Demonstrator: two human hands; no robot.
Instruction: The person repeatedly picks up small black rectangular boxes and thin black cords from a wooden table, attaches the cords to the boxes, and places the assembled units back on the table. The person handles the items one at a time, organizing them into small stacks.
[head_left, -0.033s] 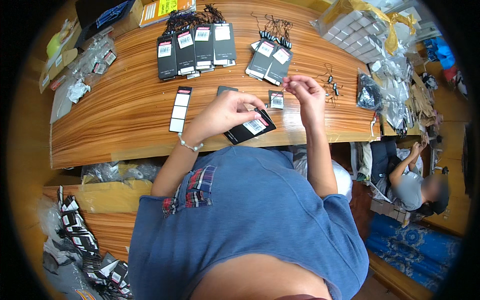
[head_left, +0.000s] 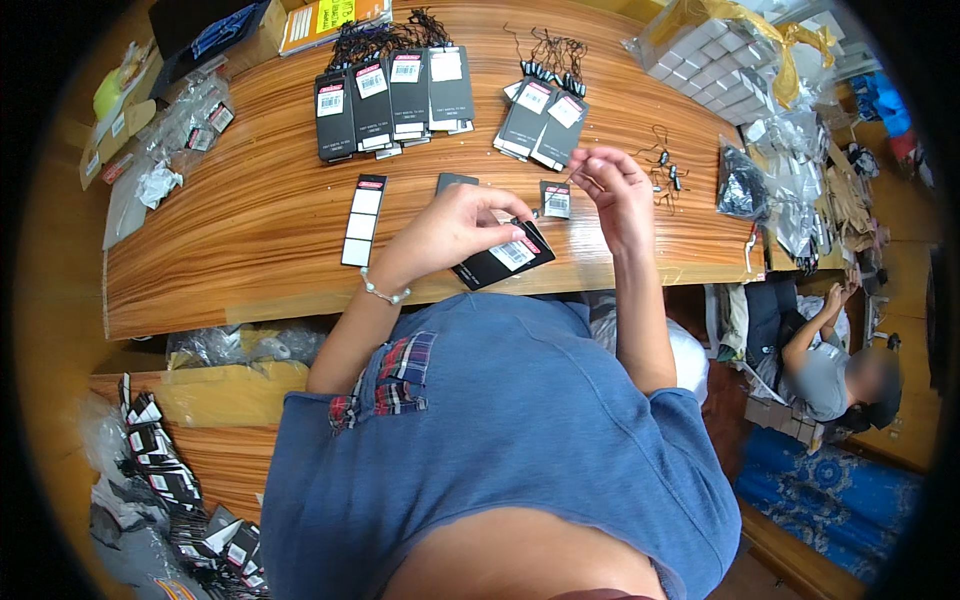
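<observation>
- Here the left hand (head_left: 450, 230) is closed in a pinch on a black hang tag (head_left: 503, 258) with a white barcode label, holding it just above the near edge of the wooden table (head_left: 250, 230).
- The tag's long axis runs slantwise, from low on the person's left up toward the right hand (head_left: 612, 185), so its raised upper end is the end nearest that hand.
- The right hand sits just beyond and to the right of the tag, fingertips drawn together on what looks like a thin black string loop (head_left: 580, 165); the cord is too fine to be sure of its path.
- The right hand is thus the nearer one to the loose strings (head_left: 665, 170) lying on the table to its right, three or four, hard to count.
- One small black tag (head_left: 555, 198) lies flat between the two hands; one more dark tag (head_left: 455, 182) peeps out behind the left hand.
- One long sticker strip (head_left: 362, 220) lies left of the held tag.
- At the table's far side: a row of four tag stacks (head_left: 392, 95), then a smaller fan of strung tags (head_left: 545, 115), about three.
</observation>
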